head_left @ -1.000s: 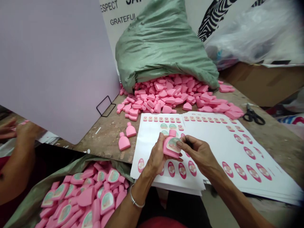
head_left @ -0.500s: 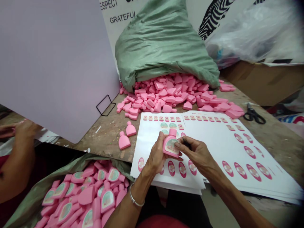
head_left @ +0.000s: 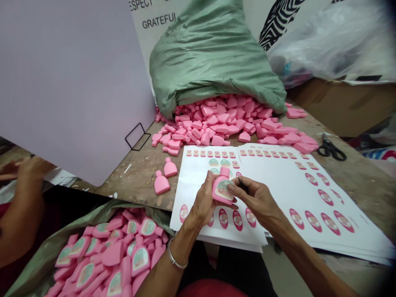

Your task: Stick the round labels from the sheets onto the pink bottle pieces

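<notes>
My left hand [head_left: 204, 198] is closed around a pink bottle [head_left: 223, 197], its neck pointing up and away from me. On the bottle's front lies a pale green arched sticker [head_left: 222, 187]. The thumb of my right hand [head_left: 252, 196] presses on the sticker's right edge. A small dark object [head_left: 243, 186] is tucked in the right hand's curled fingers; its kind is mostly hidden. Beneath both hands are white sticker sheets [head_left: 198, 185] with pink oval and green stickers. Two plain pink bottles [head_left: 161, 183] lie left of the sheets.
A green sack [head_left: 213, 62] spills a heap of plain pink bottles [head_left: 222, 119] at the back. Labelled bottles [head_left: 140, 260] fill an open bag at lower left. Black scissors [head_left: 331, 148] lie right. A pale panel [head_left: 77, 90] partly hides a co-worker's arm [head_left: 24, 206].
The sticker's right part, under my right thumb, has come down flatter onto the bottle's front. My right hand has shifted slightly left; my left hand keeps its hold.
</notes>
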`<state>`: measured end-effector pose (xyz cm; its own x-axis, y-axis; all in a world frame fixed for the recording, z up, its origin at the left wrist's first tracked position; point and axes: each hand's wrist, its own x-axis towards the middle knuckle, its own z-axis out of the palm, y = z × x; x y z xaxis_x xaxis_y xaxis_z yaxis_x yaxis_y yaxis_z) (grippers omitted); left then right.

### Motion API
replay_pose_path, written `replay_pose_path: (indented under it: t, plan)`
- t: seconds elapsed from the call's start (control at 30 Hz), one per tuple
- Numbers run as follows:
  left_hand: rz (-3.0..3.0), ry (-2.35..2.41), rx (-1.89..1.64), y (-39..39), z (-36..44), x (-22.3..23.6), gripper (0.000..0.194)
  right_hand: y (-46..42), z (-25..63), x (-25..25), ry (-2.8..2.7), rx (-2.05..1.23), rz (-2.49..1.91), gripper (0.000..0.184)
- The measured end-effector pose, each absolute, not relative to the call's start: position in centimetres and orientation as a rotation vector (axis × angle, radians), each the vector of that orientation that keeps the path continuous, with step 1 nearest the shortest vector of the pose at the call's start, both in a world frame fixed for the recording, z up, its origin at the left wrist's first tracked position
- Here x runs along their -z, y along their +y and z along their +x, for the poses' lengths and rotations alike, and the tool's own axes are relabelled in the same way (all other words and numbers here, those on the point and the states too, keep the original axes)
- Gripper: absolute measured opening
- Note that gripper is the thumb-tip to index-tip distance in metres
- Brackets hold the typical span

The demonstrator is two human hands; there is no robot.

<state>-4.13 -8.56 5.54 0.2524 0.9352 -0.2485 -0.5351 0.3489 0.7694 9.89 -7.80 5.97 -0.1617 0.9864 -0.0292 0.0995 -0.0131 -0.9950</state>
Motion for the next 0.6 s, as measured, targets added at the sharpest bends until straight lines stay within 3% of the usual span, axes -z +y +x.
replay_pose_path:
  t: [0.3, 0.43, 0.6]
  plan:
    - [0.621, 0.716, -1.073, -8.5, -4.3, -5.5, 0.049, -7.9, 9.9, -5.8, -1.505, -1.16, -1.285, 0.033]
    - [0.714, 0.624, -1.05, -8.7, -4.8, -5.8, 0.029, -8.0, 9.9, -6.1, -1.578, -1.071, -1.293, 0.029]
    - [0.788, 0.63, -1.02, -8.8, -5.4, -5.8, 0.037, -8.5, 9.7, -6.5, -1.757, -0.772, -1.308, 0.022]
